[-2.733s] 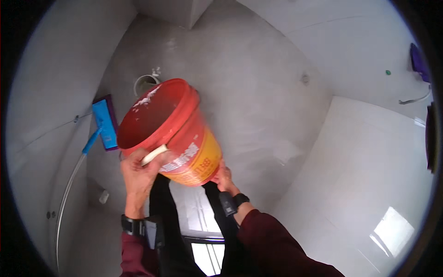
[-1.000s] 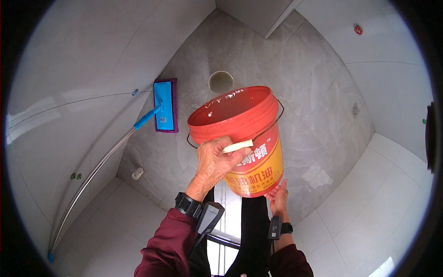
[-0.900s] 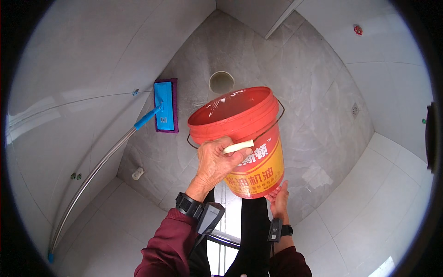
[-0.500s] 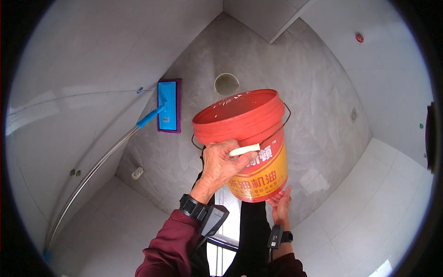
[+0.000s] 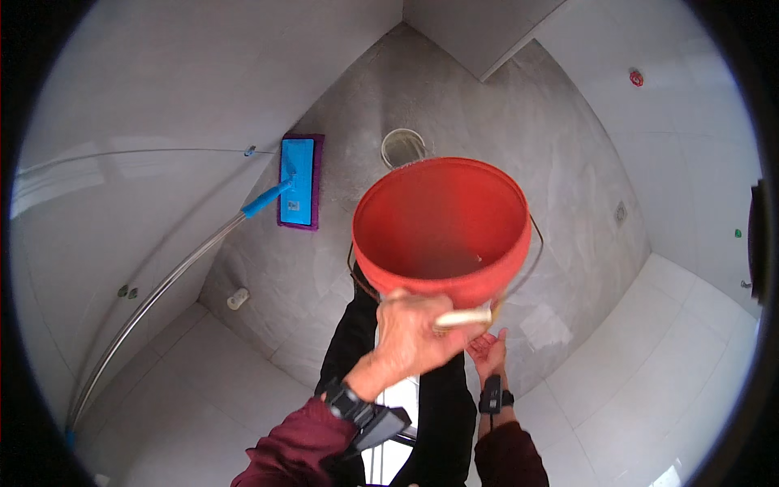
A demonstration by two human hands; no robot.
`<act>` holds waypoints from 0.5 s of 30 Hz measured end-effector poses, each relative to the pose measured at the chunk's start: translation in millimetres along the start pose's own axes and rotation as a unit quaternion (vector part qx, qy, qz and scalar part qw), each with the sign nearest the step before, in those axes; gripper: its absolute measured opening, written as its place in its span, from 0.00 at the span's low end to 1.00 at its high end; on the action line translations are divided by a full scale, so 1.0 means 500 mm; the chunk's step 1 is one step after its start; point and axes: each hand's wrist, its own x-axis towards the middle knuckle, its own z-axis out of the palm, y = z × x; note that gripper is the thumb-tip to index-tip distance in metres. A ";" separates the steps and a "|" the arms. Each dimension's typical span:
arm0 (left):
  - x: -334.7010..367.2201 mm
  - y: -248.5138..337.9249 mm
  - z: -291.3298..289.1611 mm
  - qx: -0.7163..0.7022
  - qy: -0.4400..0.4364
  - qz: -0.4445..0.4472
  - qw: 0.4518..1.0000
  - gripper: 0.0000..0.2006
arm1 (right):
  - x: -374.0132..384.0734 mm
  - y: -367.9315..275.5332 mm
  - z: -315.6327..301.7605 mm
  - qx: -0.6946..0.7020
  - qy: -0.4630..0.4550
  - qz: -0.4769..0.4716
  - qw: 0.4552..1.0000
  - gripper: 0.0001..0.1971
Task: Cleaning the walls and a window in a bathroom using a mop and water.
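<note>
A red bucket (image 5: 442,213) hangs in front of me, its mouth turned up toward me and a little moisture visible inside. My left hand (image 5: 414,334) is closed round the pale grip (image 5: 462,318) of its wire bail, against the near side of the bucket. Below and to the right, my right hand (image 5: 488,351) is palm up with its fingers apart, close to the bucket's lower part; whether it touches the bucket is hidden. Just past the far rim, a round white-rimmed pipe opening (image 5: 403,148) is set in the floor.
On the left, a flat mop with a blue head (image 5: 297,180) and purple pad leans its metal pole (image 5: 166,284) along the wall. A small white pipe stub (image 5: 238,299) stands on the grey tiled floor. A floor drain (image 5: 621,213) is at right; a wall panel (image 5: 487,32) juts in at the back.
The bucket has tipped back from leaning away, so its inside now faces me. Its printed side has gone out of sight. My left hand has moved slightly right and down with the grip.
</note>
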 end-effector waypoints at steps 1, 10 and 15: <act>-0.017 0.020 0.021 0.000 -0.004 0.034 0.999 0.09 | 0.084 0.010 -0.063 0.042 -0.069 0.020 0.997 0.31; -0.061 0.056 0.011 0.015 -0.003 0.090 0.996 0.13 | 0.060 -0.018 0.069 0.044 -0.005 -0.054 0.998 0.32; -0.027 0.025 -0.001 -0.028 0.016 0.035 0.999 0.09 | 0.025 -0.053 0.007 -0.104 -0.055 -0.003 0.993 0.33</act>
